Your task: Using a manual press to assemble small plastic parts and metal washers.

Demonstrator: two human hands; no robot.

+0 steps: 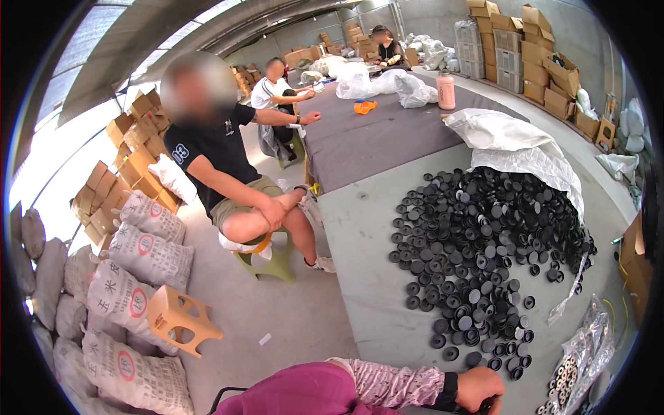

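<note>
My left hand (478,389) is at the lower edge, its arm in a pink patterned sleeve with a black cuff. The fingers curl closed around something dark that I cannot make out. Just beyond it, a large heap of round black plastic caps (477,242) spreads over the grey-green tabletop (373,277). Some caps lie face up, others show hollow undersides. A white woven sack (519,138) lies at the far end of the heap. To the right of the hand is a clear plastic bag (588,353) beside small pale rings (564,380). My right hand is out of view.
A person in black (214,152) sits left of the table on a green stool (266,259); two others work farther back. A pink bottle (446,92) and an orange item (364,106) stand on the grey cloth. A tan stool (181,319) and full sacks (138,366) are left.
</note>
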